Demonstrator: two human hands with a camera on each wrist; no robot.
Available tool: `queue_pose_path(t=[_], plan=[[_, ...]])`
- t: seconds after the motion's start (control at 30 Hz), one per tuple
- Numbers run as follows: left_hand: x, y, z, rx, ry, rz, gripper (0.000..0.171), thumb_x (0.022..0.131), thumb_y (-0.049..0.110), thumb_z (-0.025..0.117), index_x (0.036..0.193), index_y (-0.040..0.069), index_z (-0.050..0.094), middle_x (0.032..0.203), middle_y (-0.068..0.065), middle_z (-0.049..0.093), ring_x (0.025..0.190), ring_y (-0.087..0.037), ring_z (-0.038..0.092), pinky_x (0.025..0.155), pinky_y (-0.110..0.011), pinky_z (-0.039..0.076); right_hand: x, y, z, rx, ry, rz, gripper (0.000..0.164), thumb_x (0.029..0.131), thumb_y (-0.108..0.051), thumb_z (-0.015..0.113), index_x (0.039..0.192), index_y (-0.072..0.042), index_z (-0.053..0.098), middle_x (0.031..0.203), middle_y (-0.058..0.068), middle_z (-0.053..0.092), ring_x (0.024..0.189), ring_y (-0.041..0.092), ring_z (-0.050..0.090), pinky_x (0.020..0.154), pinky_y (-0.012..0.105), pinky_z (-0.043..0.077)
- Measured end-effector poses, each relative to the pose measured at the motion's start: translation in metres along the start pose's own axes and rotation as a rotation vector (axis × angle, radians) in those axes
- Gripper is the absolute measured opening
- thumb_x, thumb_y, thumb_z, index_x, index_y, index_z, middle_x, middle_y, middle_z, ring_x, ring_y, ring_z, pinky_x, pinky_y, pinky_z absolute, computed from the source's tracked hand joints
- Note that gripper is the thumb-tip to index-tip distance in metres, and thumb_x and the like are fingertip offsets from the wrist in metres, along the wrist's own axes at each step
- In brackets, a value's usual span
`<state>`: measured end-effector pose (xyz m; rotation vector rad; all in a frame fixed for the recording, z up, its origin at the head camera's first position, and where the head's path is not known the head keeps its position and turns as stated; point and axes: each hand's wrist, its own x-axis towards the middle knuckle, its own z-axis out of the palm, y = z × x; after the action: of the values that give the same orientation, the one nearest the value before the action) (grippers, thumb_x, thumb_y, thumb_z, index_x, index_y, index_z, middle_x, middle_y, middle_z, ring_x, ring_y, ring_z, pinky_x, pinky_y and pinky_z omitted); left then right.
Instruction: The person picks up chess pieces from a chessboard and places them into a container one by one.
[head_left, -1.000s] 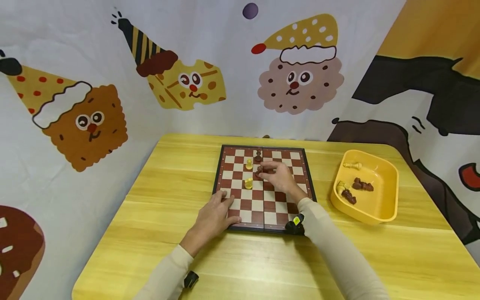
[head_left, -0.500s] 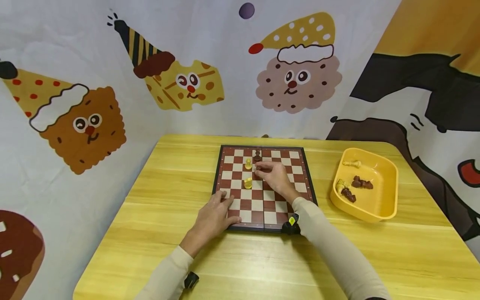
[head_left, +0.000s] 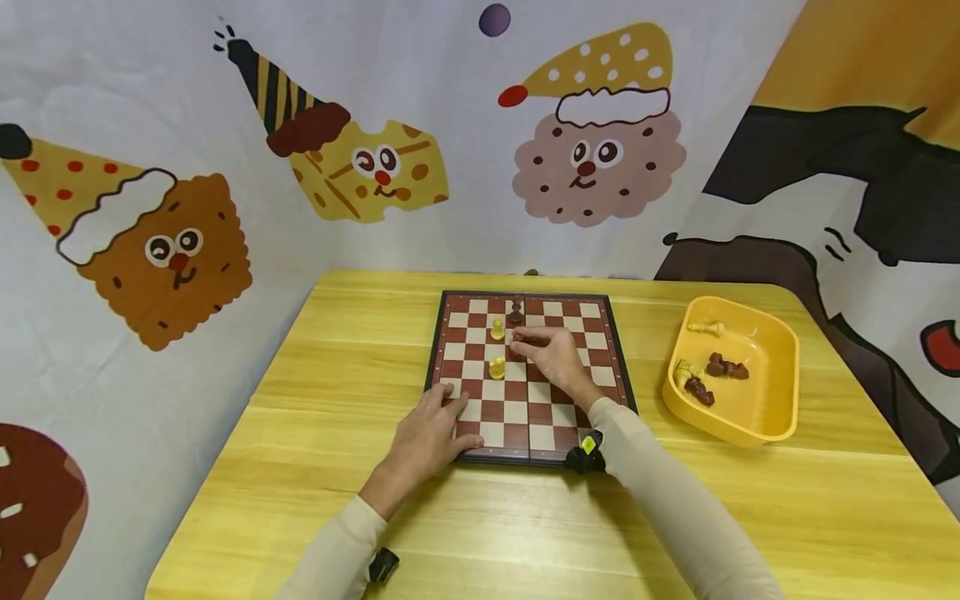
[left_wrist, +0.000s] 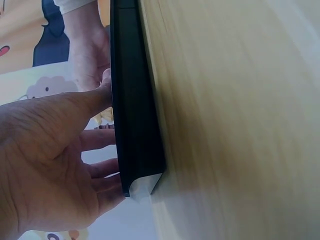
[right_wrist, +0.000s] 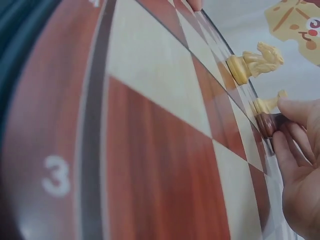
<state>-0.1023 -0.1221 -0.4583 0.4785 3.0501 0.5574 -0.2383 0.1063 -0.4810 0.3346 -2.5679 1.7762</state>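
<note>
My right hand point(head_left: 553, 354) pinches a dark brown chess piece point(right_wrist: 267, 124) between thumb and fingers, its base close on the board. Most of its upper part is hidden by the fingers. The red-and-cream chessboard point(head_left: 491, 409) lies flat beneath. Just in front of that hand stands a yellow knight point(right_wrist: 255, 62), also visible as the knight point(head_left: 497, 368) in the head view. A yellow pawn point(head_left: 498, 329) and another dark brown piece point(head_left: 516, 315) stand upright farther back. My left hand point(head_left: 425, 433) rests with spread fingers on the board's near left corner, thumb along the front edge.
To the right of the board is a yellow plastic tub point(head_left: 783, 379) with several yellow and brown pieces lying in it. The wooden table point(head_left: 315, 400) meets a cartoon-printed cloth point(head_left: 480, 242) at its back edge.
My right fingers have shifted slightly leftward around the brown chess piece, which stays in about the same spot. The left hand and the other pieces have not moved.
</note>
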Motion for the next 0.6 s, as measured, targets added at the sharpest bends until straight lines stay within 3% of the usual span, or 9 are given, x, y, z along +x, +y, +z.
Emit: queue_pose_path(t=[0.2, 0.3, 0.6], plan=[[0.001, 0.002, 0.0, -0.008, -0.006, 0.0, 0.074, 0.088, 0.047, 0.078, 0.142, 0.001, 0.059, 0.144, -0.022, 0.045, 0.132, -0.037, 0.047, 0.099, -0.049, 0.05, -0.006, -0.007, -0.006, 0.116, 0.023, 0.073, 0.031, 0.089, -0.011, 0.081, 0.118, 0.0, 0.075, 0.116, 0.01, 0.073, 0.109, 0.026, 0.067, 0.083, 0.035, 0.058], [0.001, 0.002, 0.0, -0.011, 0.002, -0.002, 0.074, 0.087, 0.047, 0.079, 0.141, 0.001, 0.059, 0.144, -0.022, 0.045, 0.132, -0.037, 0.047, 0.097, -0.05, 0.051, -0.005, -0.016, -0.013, 0.142, 0.081, 0.092, 0.03, 0.089, -0.01, 0.081, 0.117, -0.002, 0.076, 0.114, 0.01, 0.073, 0.101, 0.022, 0.068, 0.075, 0.028, 0.057], [-0.001, 0.002, 0.002, -0.027, 0.02, 0.0, 0.073, 0.087, 0.046, 0.079, 0.14, 0.0, 0.06, 0.144, -0.022, 0.046, 0.132, -0.038, 0.047, 0.097, -0.051, 0.051, -0.005, -0.039, -0.046, 0.07, 0.181, 0.007, 0.027, 0.088, -0.009, 0.082, 0.113, -0.001, 0.077, 0.106, 0.011, 0.075, 0.094, 0.02, 0.071, 0.073, 0.025, 0.056]])
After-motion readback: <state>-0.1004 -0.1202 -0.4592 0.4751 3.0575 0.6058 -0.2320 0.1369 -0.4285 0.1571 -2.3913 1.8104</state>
